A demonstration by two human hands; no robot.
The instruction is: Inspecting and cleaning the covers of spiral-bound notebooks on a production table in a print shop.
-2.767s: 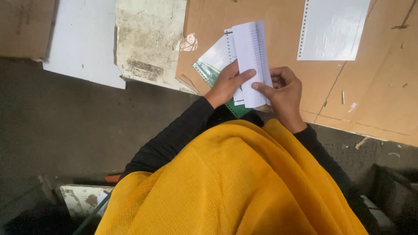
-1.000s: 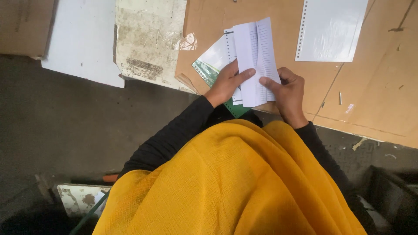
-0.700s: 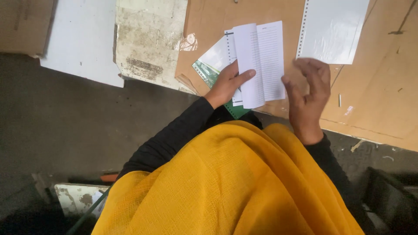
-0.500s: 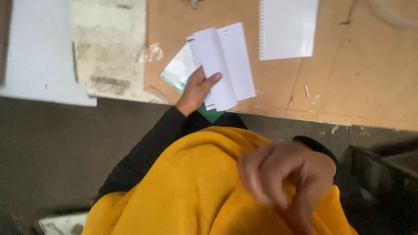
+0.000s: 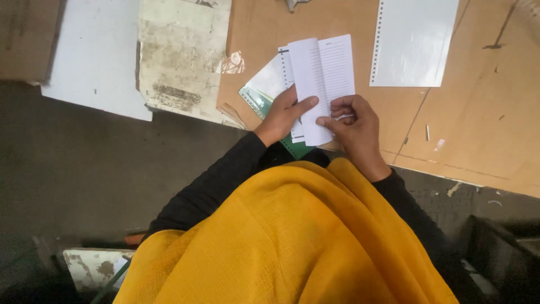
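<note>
Small spiral notebook (image 5: pixel 323 79) is held open at the near edge of the brown board (image 5: pixel 467 129), lined pages up. Left hand (image 5: pixel 281 115) is laid on its left side, thumb stretched across the page. Right hand (image 5: pixel 354 126) is curled, fingertips pinching the page's lower edge. Punched white sheet (image 5: pixel 413 42) lies far right

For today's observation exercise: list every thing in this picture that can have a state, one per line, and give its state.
Spiral notebook: open, ruled pages up, partly fanned.
Left hand: pressing the pages down.
Right hand: gripping the lower page edge.
Punched white sheet: flat, loose on the brown board.
Green cover: folded under the pages.
Worn panel: stained, peeling.
</note>
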